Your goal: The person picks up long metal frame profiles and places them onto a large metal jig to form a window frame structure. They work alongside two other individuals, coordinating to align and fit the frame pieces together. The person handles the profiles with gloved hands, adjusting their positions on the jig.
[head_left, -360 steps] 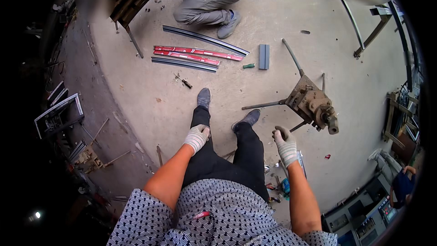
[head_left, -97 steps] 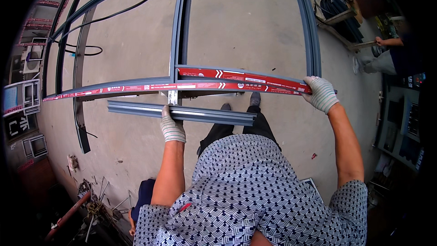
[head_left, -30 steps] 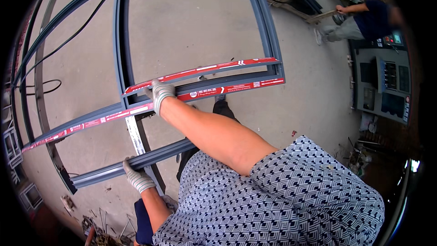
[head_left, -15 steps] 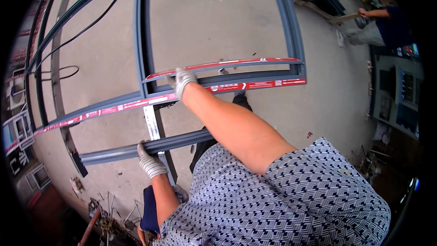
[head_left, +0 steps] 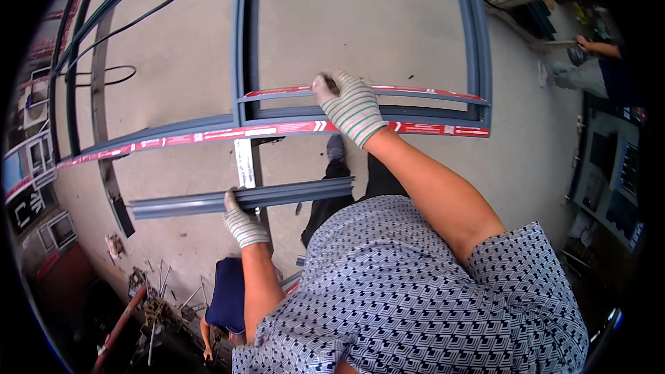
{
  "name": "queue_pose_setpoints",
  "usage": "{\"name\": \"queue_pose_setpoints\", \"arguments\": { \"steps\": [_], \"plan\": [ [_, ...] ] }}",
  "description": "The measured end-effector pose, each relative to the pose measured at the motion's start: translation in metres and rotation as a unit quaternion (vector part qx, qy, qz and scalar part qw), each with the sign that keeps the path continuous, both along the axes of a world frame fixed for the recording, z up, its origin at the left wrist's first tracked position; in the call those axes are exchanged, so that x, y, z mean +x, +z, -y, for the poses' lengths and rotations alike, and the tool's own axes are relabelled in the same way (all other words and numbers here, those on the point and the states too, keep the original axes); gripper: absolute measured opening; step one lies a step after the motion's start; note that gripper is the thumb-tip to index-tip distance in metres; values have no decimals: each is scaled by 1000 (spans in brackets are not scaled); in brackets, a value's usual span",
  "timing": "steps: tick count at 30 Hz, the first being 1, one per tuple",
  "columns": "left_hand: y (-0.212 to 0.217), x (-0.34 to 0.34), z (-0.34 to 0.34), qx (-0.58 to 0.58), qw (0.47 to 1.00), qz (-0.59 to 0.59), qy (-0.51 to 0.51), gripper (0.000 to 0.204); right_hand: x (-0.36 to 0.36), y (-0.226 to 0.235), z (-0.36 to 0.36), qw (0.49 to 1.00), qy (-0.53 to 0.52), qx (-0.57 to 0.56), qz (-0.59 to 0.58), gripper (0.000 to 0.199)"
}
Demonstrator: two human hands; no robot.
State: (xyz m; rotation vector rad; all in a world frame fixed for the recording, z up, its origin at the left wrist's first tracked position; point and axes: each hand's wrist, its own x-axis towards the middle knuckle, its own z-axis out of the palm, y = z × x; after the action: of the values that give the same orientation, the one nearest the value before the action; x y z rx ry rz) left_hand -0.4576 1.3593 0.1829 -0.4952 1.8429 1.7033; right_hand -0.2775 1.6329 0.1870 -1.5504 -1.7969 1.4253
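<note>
Left hand [head_left: 244, 227] clamps its fingers on the grey bar [head_left: 277, 194], between frame [head_left: 247, 41] and body; right hand [head_left: 352, 107] curls its fingers at the red-taped strip [head_left: 405, 91], grip unclear; best hold the bar level.

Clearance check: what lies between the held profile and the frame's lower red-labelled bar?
In the head view, floor, a white-faced strip, a shoe and a dark trouser leg.

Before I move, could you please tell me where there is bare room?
Bare floor lies right of the frame, before the grey cabinet. The floor between its two posts, beyond the right hand, looks nearly bare too. Lower left is crowded with rods and a co-worker.
</note>
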Motion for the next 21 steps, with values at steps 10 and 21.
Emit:
{"name": "queue_pose_setpoints", "arguments": {
  "steps": [10, 21],
  "plan": [
    [-6, 6, -13, -17, 999, 9, -43, 38, 151, -10, -29, 908, 202, 118, 347, 50],
    [4, 33, -81, -47, 992, 38, -110, 39, 165, 4, -26, 910, 300, 86, 273, 42]
  ]
}}
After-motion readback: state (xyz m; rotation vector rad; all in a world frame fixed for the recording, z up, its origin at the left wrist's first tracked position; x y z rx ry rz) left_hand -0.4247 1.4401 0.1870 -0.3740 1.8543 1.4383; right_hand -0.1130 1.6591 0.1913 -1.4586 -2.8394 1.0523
